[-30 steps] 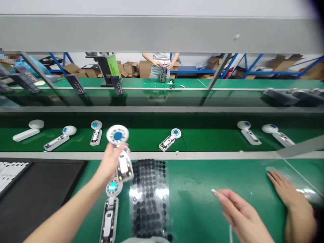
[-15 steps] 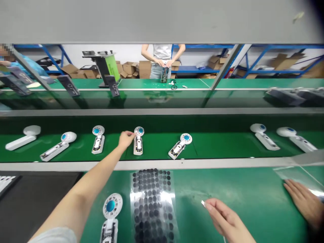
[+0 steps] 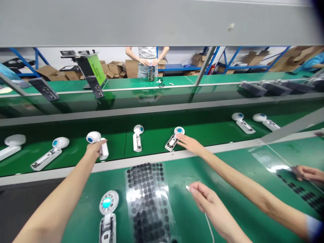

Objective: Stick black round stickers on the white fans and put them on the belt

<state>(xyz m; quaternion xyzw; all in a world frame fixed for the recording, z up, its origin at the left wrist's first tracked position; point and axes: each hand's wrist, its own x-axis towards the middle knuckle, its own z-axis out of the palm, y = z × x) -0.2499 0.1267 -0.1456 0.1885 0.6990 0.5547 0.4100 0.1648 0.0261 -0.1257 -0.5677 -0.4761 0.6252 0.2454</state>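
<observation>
Fingers of our left hand (image 3: 94, 150) wrap a light, slick white handheld gadget (image 3: 103, 151) at its neck, right fingers (image 3: 192, 189) pinching a tiny white tab (image 3: 187, 188).

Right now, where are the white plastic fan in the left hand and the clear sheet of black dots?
White plastic fan (image 3: 93, 137), head view, round head.
Clear sheet of black dots (image 3: 152, 192), head view, bare shiny middle.
</observation>
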